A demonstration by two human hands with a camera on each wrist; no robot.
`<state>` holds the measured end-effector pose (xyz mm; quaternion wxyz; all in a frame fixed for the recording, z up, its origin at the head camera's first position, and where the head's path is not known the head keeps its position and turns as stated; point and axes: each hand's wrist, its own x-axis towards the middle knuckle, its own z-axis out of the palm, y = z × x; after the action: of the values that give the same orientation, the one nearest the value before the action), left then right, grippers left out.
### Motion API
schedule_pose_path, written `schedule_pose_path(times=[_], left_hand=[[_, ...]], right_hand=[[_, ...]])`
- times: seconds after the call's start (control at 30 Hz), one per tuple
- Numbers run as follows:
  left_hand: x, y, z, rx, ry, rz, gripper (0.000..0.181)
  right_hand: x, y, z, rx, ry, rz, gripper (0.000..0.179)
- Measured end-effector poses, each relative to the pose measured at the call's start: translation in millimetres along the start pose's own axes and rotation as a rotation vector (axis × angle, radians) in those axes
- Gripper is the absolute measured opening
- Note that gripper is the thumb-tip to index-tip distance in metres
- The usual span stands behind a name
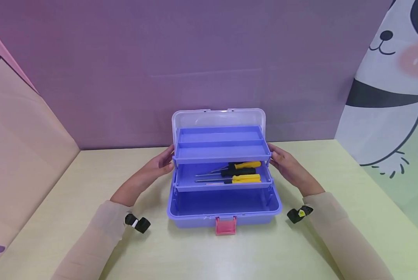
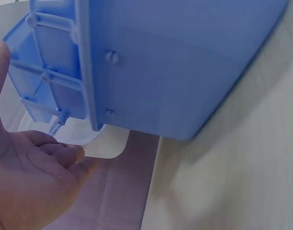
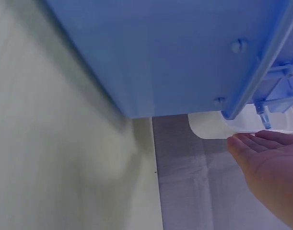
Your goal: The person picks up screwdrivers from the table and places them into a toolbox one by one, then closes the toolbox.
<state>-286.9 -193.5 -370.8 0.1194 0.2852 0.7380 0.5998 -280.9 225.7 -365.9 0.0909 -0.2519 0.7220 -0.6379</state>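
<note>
In the head view, a blue-purple toolbox (image 1: 195, 222) stands with its whitish translucent lid (image 1: 218, 117) raised and its tiered trays spread. The upper tray (image 1: 222, 148) is bare; several screwdrivers (image 1: 246, 177) with yellow or black handles lie in the middle one. My left hand (image 1: 152, 171) is at the box's left side, thumb by the trays, fingers reaching behind the lid. Along the lid's edge in the left wrist view lie the left fingertips (image 2: 79, 155). My right hand (image 1: 288, 167) mirrors it, its fairly straight fingers (image 3: 247, 143) at the lid's back edge.
The box rests on a pale wood-grain table (image 1: 142, 249), its pink latch (image 1: 225, 226) hanging down in front. A purple fabric backdrop (image 1: 209, 54) rises close behind the lid. Printed cartoon panels flank the table, with a panda (image 1: 387, 70) on the right.
</note>
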Motion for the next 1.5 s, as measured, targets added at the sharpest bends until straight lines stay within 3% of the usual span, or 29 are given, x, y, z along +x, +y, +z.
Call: schedule_pose_path(times=[0.47,0.8,1.1,1.3,1.5], left_hand=[[11.0,12.3,-4.3,-0.026,0.041,0.008,0.114],[4.0,18.2,-3.4,-0.004,0.037,0.004,0.111],[-0.4,26.7,-3.2,0.015,0.014,0.043,0.108],[-9.0,29.7,0.9,0.043,0.012,0.025,0.109],[-12.7,32.3,5.0,0.055,0.023,0.031,0.106]], right_hand=[[5.7,-5.9,-8.2,0.027,-0.035,-0.042,0.092],[4.2,-5.5,-10.0,-0.018,-0.035,-0.058,0.098],[-1.3,-16.2,-14.2,-0.124,-0.046,-0.048,0.091],[-7.5,-20.4,-13.9,-0.201,-0.060,-0.026,0.085],[-12.6,-23.5,-14.3,-0.231,-0.060,-0.056,0.083]])
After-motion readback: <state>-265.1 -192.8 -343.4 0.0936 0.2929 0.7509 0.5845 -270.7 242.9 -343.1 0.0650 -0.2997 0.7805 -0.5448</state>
